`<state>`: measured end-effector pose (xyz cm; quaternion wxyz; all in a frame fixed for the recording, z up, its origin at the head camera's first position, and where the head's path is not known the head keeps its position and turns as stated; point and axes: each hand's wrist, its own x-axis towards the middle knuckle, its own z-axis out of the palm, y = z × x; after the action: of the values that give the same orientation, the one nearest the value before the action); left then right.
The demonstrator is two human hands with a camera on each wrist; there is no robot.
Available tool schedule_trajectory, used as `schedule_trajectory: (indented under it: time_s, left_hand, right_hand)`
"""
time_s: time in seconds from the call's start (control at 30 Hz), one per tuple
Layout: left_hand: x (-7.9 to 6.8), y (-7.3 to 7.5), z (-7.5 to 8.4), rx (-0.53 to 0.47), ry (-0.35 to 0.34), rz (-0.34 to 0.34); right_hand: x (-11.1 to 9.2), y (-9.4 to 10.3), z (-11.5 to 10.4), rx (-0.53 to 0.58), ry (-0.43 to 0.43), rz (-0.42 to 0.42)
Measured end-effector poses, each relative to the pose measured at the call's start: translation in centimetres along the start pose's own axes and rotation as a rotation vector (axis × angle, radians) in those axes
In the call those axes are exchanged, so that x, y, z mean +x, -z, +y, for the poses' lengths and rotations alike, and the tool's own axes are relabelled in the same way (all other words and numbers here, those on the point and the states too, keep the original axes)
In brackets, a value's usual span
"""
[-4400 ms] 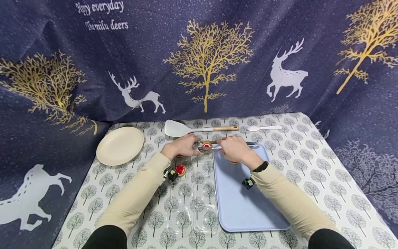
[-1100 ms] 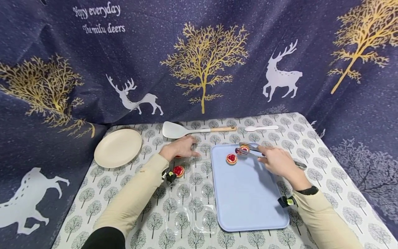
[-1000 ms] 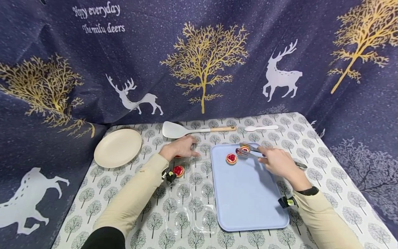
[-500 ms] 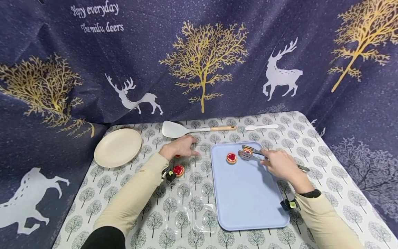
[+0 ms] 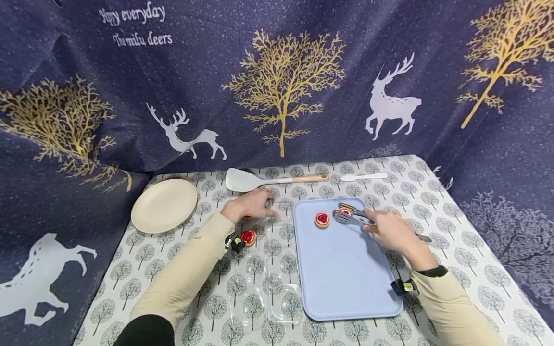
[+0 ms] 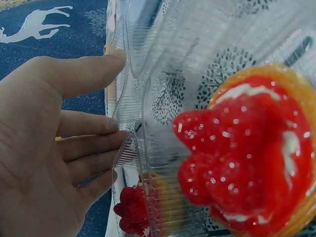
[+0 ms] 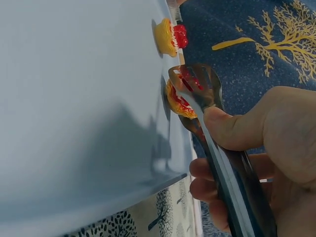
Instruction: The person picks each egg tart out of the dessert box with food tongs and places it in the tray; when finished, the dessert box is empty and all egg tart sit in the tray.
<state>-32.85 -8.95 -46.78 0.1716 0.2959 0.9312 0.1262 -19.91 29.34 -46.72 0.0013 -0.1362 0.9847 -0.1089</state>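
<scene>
My left hand (image 5: 252, 203) is at the far edge of a clear plastic container (image 5: 263, 278), thumb and straight fingers spread apart, fingertips touching its rim in the left wrist view. Two red-topped tarts show in the container there: a near tart (image 6: 252, 153) and a second tart (image 6: 136, 210) by the fingers. My right hand (image 5: 391, 230) grips metal tongs (image 7: 224, 163) between thumb and fingers. The slotted tong heads stand on either side of a tart (image 7: 180, 98) at the far right of the blue tray (image 5: 346, 274). Another tart (image 5: 322, 220) sits left of it on the tray.
A cream plate (image 5: 164, 205) lies at the back left. Along the back are a white spatula (image 5: 245, 180) with a wooden handle and a small white spoon (image 5: 363, 177). A tree-patterned cloth (image 5: 437, 259) covers the table, with a dark blue curtain behind.
Over several seconds my right hand has carried a tart in the tongs from the container to the tray. Lately the tongs have shifted slightly right and spread wider. My left hand has stayed put.
</scene>
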Motion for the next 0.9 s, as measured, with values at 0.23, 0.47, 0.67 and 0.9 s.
schedule_trajectory:
  time_s: [0.23,0.47,0.67,0.9]
  left_hand:
    - [-0.01,0.0,0.13,0.019,-0.02,0.002]
    - [-0.11,0.12,0.24,0.019,-0.014,-0.004]
    - [-0.31,0.17,0.46,0.048,-0.009,-0.013]
    - [-0.47,0.06,0.57,0.073,0.0,-0.013]
  right_hand:
    - [-0.08,-0.42,0.38,-0.045,0.018,-0.003]
    - [-0.26,-0.27,0.55,-0.045,0.017,0.007]
    - [-0.29,0.04,0.39,-0.044,0.011,0.018]
    - [-0.28,0.46,0.03,-0.047,0.017,0.033]
